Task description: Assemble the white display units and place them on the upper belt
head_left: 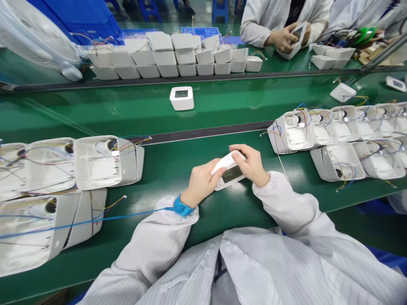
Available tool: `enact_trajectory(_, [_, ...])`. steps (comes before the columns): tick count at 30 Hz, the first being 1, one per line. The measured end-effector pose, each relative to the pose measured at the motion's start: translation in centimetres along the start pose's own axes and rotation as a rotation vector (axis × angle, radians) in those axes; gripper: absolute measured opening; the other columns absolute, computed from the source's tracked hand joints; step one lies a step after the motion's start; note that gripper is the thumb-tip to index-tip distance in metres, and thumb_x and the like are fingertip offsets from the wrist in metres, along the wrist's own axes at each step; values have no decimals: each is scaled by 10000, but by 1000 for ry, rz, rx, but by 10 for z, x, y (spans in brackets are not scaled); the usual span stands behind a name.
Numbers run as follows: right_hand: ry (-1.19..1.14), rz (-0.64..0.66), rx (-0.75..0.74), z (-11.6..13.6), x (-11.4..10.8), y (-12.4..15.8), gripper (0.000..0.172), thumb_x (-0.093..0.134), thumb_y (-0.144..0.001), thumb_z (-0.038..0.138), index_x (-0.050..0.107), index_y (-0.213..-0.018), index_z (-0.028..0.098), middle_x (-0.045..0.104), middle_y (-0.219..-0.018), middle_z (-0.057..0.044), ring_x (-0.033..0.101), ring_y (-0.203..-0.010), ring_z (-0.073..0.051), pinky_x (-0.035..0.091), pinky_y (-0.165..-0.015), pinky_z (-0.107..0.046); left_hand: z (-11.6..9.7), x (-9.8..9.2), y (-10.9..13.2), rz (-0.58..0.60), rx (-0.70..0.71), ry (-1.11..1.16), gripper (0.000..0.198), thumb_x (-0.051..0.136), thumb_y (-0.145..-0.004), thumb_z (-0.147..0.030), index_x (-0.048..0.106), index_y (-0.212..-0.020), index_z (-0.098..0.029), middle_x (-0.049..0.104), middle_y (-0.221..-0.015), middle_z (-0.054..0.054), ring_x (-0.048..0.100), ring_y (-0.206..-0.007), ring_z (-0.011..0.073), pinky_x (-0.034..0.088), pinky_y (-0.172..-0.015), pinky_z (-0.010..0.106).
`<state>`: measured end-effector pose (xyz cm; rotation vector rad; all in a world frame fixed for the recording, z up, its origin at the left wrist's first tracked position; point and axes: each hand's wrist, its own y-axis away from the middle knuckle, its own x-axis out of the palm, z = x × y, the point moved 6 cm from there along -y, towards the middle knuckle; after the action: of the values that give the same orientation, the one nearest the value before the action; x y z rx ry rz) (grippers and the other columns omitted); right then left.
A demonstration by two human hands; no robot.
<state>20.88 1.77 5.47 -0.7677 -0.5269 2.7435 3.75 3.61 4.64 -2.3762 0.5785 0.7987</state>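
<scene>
Between my two hands, above the green bench, is a white plastic device (229, 168) with a dark rectangular display, tilted so that its screen side faces me. My left hand (203, 180) grips its left end, thumb along the edge by the screen. On its upper right edge lie the thumb and fingers of my right hand (249, 164), closed around it. A blue wrist strap (182, 206) with a blue cord circles my left wrist. The underside of the device and several fingertips are hidden.
White open housings (98, 163) with loose wires stand stacked on the left, and more housings (291, 129) on the right. Beyond a dark strip, a finished-looking white unit (182, 98) sits on the green surface. Stacked white housings (165, 57) line the back; a co-worker's hands (286, 40) hold a white part.
</scene>
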Motion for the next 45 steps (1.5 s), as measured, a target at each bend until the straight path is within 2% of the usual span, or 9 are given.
enact_trajectory(11, [156, 71, -31, 4, -2, -6, 384, 559, -930, 497, 692, -738, 193, 709, -706, -13, 639, -661, -147, 465, -656, -281, -2, 12, 6, 41, -88, 73, 333, 458, -994, -396, 696, -1120, -201, 747, -901, 21, 653, -700, 135, 458, -658, 233])
enact_trajectory(17, [107, 91, 25, -10, 5, -4, 545, 456, -956, 578, 616, -1254, 151, 705, -1181, -125, 668, -1083, -243, 521, -915, -368, 18, 5, 0, -60, -223, 183, 373, 486, -971, -441, 723, -1104, -186, 754, -929, 29, 667, -764, 160, 471, -675, 239])
enact_trajectory(22, [208, 267, 74, -28, 15, -6, 603, 425, -948, 619, 616, -1238, 126, 719, -1131, -145, 693, -1011, -288, 530, -892, -413, 24, 2, 2, -112, -298, 232, 405, 477, -971, -466, 735, -1062, -168, 719, -808, 16, 615, -681, 147, 433, -611, 239])
enact_trajectory(27, [11, 200, 64, -33, 14, -8, 675, 407, -928, 691, 603, -1281, 150, 691, -1206, -134, 667, -1091, -270, 514, -961, -413, 28, 4, 1, -111, -255, 250, 404, 493, -964, -478, 725, -1103, -178, 742, -929, 37, 659, -793, 174, 471, -696, 258])
enact_trajectory(31, [-308, 191, 162, -43, 23, -6, 805, 469, -856, 765, 506, -1407, 181, 653, -1288, -132, 633, -1167, -265, 506, -1008, -431, 47, -2, 1, -282, -321, 401, 481, 483, -956, -542, 709, -1117, -148, 741, -1015, 85, 679, -872, 212, 516, -736, 296])
enact_trajectory(35, [-381, 361, 237, -41, 37, 2, 706, 706, -716, 702, 669, -1142, 139, 736, -1045, -121, 699, -952, -270, 570, -870, -436, 52, -7, 0, -383, -241, 450, 491, 443, -979, -540, 653, -1209, -162, 692, -1179, 119, 655, -1063, 243, 521, -908, 359])
enact_trajectory(38, [-235, 178, 142, -27, 19, 0, 551, 745, -737, 611, 687, -1042, 156, 739, -954, -94, 693, -846, -239, 573, -801, -402, 52, -3, -4, -316, -183, 434, 501, 465, -973, -541, 577, -1319, -197, 616, -1319, 135, 599, -1202, 265, 483, -1013, 396])
enact_trajectory(41, [-36, 21, -70, -3, 0, -1, 498, 756, -758, 569, 681, -1063, 182, 728, -997, -92, 676, -899, -235, 552, -834, -382, 49, -3, -4, -309, -82, 427, 757, 612, -853, -635, 407, -1461, -234, 457, -1486, 156, 489, -1345, 313, 422, -1104, 439])
enact_trajectory(45, [73, 252, -236, 14, 11, 1, 464, 671, -860, 533, 652, -1181, 198, 719, -1119, -108, 675, -1017, -242, 538, -898, -385, 39, -1, -3, -215, -23, 316, 873, 722, -728, -675, 434, -1411, -215, 521, -1413, 154, 515, -1311, 321, 403, -1119, 468])
